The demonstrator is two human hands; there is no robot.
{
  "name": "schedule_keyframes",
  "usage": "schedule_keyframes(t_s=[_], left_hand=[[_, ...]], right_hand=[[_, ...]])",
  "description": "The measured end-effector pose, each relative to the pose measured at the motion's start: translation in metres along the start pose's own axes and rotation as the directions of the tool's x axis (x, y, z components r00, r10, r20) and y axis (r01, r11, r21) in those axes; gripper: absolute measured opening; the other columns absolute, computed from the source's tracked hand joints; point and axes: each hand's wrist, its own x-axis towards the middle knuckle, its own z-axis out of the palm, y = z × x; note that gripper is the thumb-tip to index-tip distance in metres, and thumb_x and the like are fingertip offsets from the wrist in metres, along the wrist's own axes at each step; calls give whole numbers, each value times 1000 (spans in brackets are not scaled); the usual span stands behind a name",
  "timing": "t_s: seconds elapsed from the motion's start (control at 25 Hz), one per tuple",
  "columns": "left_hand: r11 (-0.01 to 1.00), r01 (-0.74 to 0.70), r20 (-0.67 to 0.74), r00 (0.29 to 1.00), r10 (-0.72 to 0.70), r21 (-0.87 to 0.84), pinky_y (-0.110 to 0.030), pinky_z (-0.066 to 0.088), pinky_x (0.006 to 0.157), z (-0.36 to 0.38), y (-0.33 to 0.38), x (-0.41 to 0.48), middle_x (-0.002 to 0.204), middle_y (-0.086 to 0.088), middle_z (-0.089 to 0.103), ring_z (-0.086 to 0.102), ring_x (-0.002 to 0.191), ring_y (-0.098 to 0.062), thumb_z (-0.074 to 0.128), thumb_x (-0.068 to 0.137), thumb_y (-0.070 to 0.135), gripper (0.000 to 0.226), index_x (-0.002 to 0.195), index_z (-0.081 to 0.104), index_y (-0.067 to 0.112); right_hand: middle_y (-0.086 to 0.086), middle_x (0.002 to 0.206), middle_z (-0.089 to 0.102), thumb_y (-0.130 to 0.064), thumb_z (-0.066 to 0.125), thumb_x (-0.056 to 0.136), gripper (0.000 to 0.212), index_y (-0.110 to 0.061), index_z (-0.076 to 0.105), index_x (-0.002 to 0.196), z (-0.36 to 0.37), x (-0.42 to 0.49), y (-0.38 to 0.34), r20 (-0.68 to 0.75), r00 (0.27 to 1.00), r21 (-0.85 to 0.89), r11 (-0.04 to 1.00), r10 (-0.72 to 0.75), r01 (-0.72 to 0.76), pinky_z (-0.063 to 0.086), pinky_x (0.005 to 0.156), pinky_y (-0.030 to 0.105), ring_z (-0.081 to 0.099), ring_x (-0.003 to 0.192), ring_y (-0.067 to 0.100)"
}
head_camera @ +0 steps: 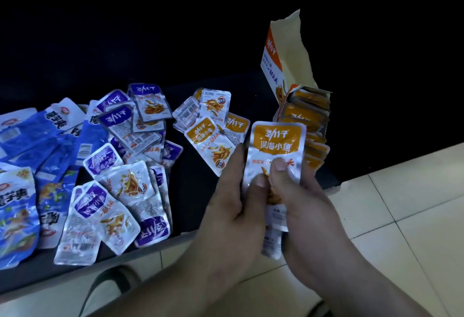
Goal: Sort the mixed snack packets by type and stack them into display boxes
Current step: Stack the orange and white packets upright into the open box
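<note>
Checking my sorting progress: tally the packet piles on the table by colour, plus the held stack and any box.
Blue pile: 1
Purple pile: 1
Orange pile: 1
Held orange stack: 1
Display box: 1
Total: 5

Loose packets (120,166) spread across the counter (193,191) at left, display box (298,106) at right with packets stacked inside

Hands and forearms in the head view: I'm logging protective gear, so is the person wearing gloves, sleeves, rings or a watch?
No. The bare left hand and the bare right hand show no gloves or rings. Both forearms are uncovered as far as the frame shows, with no sleeve, watch or wristband in sight.
</note>
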Motion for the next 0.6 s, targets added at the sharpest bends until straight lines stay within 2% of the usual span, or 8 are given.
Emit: schedule_keyframes(t_s=[0.08,0.16,0.28,0.36,0.4,0.48,0.52,0.6], left_hand=[[1000,21,-30,999,-21,-9,1,45,85,3,0,3,113,41,66,60,110,20,45,107,10,47,129,52,51],[1000,21,-64,998,-20,13,-3,44,94,5,-4,4,127,34,64,57,120,15,47,107,8,52,144,46,45],[999,15,-61,998,-12,51,3,40,88,6,-5,0,129,45,56,48,119,27,47,106,6,61,146,34,50],[997,20,-23,1000,-18,78,-1,45,83,4,-7,0,128,50,52,50,114,28,47,106,8,66,146,27,56],[997,21,5,1000,-22,80,-6,50,83,2,-10,1,130,49,52,55,113,23,48,106,9,68,150,25,56],[998,44,38,998,-46,45,-16,54,90,0,-15,3,135,38,57,59,116,15,54,105,17,70,156,22,51],[998,62,44,997,-63,26,-20,56,89,0,-16,2,132,32,62,63,113,9,56,104,20,67,156,26,50],[993,111,102,988,-114,43,-31,63,70,5,-16,0,113,19,73,75,89,-10,55,105,27,50,142,42,57]], right_hand=[[0,116,77,-38,60,87,37,-34,68,122,2,-2,1,3,1000,2,1000,-6,6,55,100,50,74,109,24],[-4,118,76,-42,59,88,38,-38,67,125,0,-2,1,9,1000,-18,999,-29,29,54,101,48,73,110,20],[-10,112,78,-40,57,96,28,-40,67,122,-6,2,1,13,999,-114,992,-47,48,61,82,34,75,103,13],[-8,107,79,-32,58,99,25,-34,67,121,-8,3,1,-5,997,-166,983,-77,76,62,72,26,76,99,12],[-5,106,79,-28,59,98,25,-29,68,121,-9,4,0,-27,993,-184,977,-113,106,63,74,30,77,98,15],[2,105,79,-21,62,96,24,-21,69,119,-13,4,-3,-88,974,-212,960,-207,185,64,81,44,77,97,24],[4,105,79,-17,63,96,23,-19,69,118,-16,4,-5,-109,962,-228,948,-250,221,63,82,51,77,96,27],[10,103,78,-13,64,97,22,-17,67,119,-22,3,-10,-126,950,-232,940,-284,250,61,77,60,77,89,36]])
